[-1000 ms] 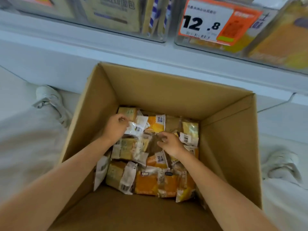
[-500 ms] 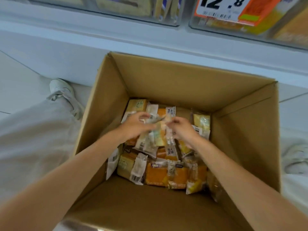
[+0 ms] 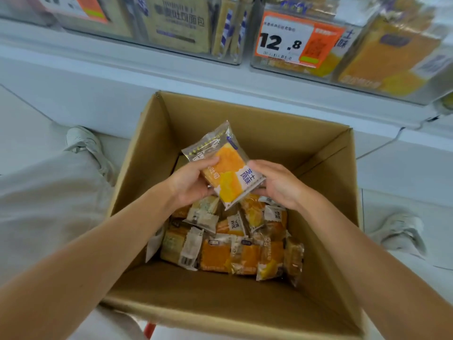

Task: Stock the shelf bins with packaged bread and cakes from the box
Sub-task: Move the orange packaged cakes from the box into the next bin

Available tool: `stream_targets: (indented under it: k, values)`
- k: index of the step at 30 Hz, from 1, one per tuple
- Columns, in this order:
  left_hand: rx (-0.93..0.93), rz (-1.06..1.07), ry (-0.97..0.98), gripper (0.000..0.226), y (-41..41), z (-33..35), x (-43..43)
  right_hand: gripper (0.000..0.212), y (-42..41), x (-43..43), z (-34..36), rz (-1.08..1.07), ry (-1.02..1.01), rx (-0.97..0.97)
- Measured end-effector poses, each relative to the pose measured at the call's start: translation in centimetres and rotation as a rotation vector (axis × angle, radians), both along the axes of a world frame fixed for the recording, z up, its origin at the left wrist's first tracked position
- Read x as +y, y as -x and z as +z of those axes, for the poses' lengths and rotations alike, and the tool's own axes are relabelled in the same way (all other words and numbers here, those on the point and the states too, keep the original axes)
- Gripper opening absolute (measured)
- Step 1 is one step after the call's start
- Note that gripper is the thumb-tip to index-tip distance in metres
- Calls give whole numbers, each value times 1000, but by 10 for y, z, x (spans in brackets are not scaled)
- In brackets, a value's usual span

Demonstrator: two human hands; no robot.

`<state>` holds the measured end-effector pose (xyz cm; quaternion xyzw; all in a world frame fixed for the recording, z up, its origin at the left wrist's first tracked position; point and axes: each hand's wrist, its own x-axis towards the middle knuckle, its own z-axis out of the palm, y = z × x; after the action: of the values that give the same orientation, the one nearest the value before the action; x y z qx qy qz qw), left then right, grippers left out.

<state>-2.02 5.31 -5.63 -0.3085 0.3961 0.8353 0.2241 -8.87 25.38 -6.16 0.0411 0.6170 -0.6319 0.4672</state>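
My left hand [image 3: 191, 185] and right hand [image 3: 282, 190] gripped one orange-and-white plastic-wrapped bread packet [image 3: 225, 173] between them. The fingers [image 3: 207, 163] of each hand were curled round opposite edges of it. The packet was tilted and sat above the open brown cardboard box [image 3: 331, 217], clear of the stock below.

Hazards, as judged:
- The wrapper film looked slippery. A loose hold on the edges during the lift could drop the packet back into the box.
- Squeezing harder would probably crush the soft contents.
- The bins stood side by side. A packet could go into the wrong one if I did not match the print.

The box stood on the floor between my shoes. It held a loose, overlapping heap of small wrapped packets [image 3: 220, 253], orange ones mixed with pale beige ones, and much of its inner wall was bare.

Beyond the box, the clear plastic shelf bin on the right [image 3: 343, 69] held orange-printed packets like the one I gripped. It carried a white-and-orange price label [image 3: 294, 42] reading 12.8. The clear bin to its left [image 3: 181, 28] held beige packets.
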Motion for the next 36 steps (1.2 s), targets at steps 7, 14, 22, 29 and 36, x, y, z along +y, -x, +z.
stream_targets:
  k: [7, 14, 22, 29, 36]
  values:
    - [8, -326, -73, 70, -11, 8, -43, 40, 9, 10, -8, 108, -163, 153]
    - [-94, -160, 583, 29, 4, -26, -33, 43, 1, -1, -62, -27, -107, 13]
    - [-196, 90, 563, 30, -15, -60, -44, 60, -61, -11, -149, 784, -526, 40]
    - [-155, 11, 575, 22, -23, -63, -38, 44, -75, -22, -165, 907, -612, 206]
    - [-82, 19, 661, 26, -21, -53, -40, 21, -42, -13, -121, 744, -504, 360]
